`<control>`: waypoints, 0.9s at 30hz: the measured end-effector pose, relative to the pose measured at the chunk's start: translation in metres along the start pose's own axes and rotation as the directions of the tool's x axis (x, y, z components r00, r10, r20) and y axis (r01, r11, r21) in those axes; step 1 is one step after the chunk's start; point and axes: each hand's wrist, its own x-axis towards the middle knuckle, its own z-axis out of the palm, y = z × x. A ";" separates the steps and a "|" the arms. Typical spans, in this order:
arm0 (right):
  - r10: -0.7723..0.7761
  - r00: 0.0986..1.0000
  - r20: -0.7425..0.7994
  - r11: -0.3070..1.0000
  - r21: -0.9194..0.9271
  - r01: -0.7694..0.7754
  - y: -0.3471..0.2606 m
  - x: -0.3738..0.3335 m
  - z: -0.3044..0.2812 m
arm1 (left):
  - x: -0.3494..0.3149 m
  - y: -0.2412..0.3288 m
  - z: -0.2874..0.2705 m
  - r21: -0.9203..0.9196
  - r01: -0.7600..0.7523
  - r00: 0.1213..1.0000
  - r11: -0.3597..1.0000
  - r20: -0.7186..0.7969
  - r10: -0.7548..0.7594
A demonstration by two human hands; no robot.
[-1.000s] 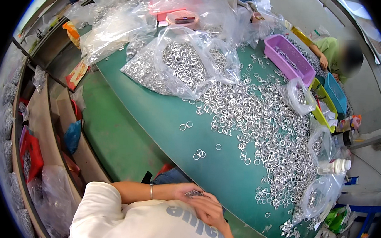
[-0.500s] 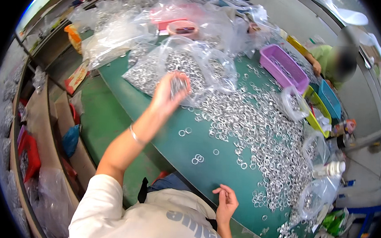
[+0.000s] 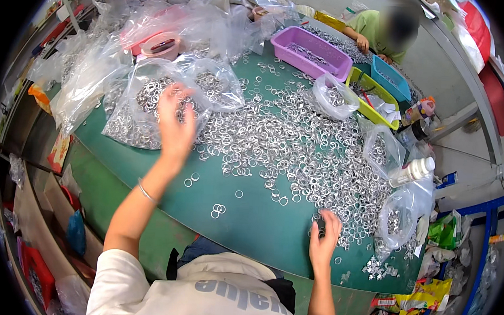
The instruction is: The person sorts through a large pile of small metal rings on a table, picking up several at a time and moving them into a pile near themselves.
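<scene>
My left hand is over a clear plastic bag packed with silver metal rings, at the left of the green table. Its fingers are spread, and no handful of rings shows in it. At the near edge of a wide heap of loose metal rings, my right hand is open, with thumb and fingers apart. A few single rings lie between the two hands. Beside the filled bag is another clear bag with rings inside.
Purple, yellow-green and blue bins stand at the far right. A person in a green top is behind them. A white bottle lies among plastic bags at the right edge. A pink bowl sits far left.
My left hand has opened over the bag, and its handful of rings is gone. My right hand has moved forward to the heap. The whole view has shifted.
</scene>
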 end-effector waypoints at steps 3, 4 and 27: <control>-0.100 0.994 0.046 0.985 -0.134 0.105 0.010 0.041 0.023 | -0.054 0.050 0.030 -0.241 0.046 0.929 0.970 0.367 0.047; -0.098 0.995 0.035 0.983 -0.155 0.103 0.008 0.057 0.031 | -0.073 0.055 0.041 -0.247 0.068 0.873 0.967 0.484 0.063; -0.213 0.967 0.140 0.976 -0.014 0.217 0.004 0.010 0.023 | -0.141 0.079 0.041 -0.273 -0.187 0.493 0.944 0.805 0.330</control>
